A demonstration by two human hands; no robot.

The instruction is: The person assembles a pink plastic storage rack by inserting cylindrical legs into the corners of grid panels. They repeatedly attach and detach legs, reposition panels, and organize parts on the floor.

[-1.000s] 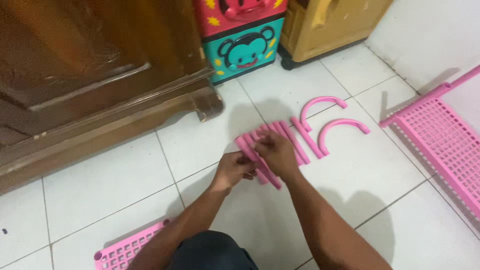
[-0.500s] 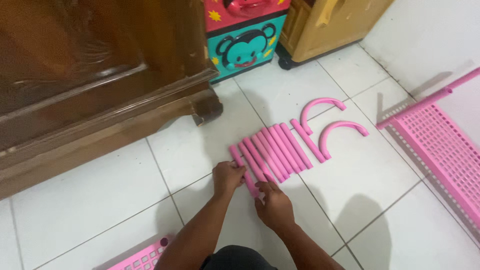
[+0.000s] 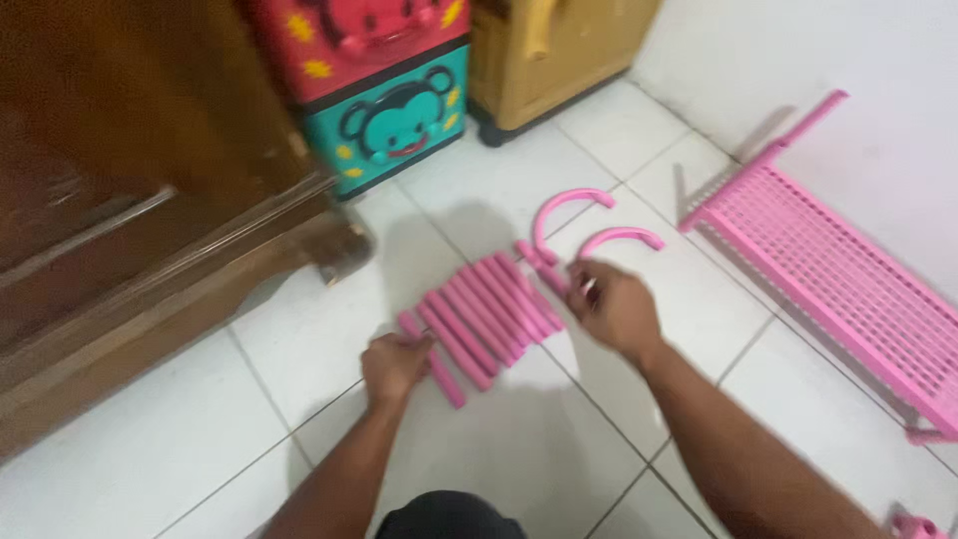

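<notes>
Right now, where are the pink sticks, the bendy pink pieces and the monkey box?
pink sticks (image 3: 477, 321) head view, middle of the row
bendy pink pieces (image 3: 570, 201) head view, top of one arch
monkey box (image 3: 391, 120) head view, its front

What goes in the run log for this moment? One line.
left hand: on end pink tube | right hand: at last tube of the row, grip blurred | curved pink pieces: on floor tiles

White tiled floor (image 3: 180, 439), dark wooden cabinet (image 3: 120, 200), white wall (image 3: 798, 50).

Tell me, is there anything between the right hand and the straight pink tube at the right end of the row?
Nothing visible. The right hand already reaches the straight pink tube beside the row of tubes. Whether it grips it is blurred.
</notes>
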